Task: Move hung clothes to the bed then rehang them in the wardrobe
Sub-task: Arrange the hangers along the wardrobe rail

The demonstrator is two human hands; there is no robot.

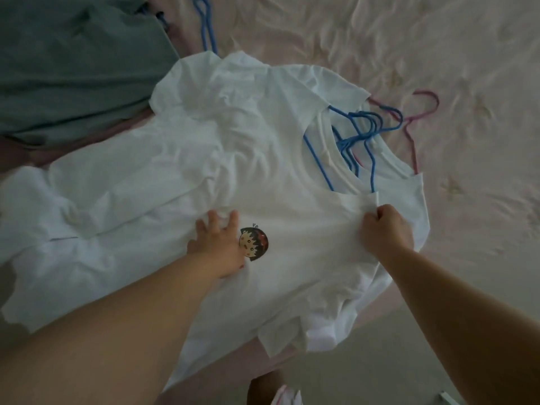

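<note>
my left hand [219, 244] lies open with fingers spread on the top white t-shirt [292, 229], beside its cartoon face print [253, 243]. my right hand [385, 232] pinches the shirt's shoulder fabric. the stacked shirts, on blue hangers [359, 135], lie across the pink bed [438, 54].

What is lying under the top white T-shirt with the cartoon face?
More white T-shirts on blue hangers, plus one pink hanger, lie beneath the top T-shirt. Their number is hidden.
</note>
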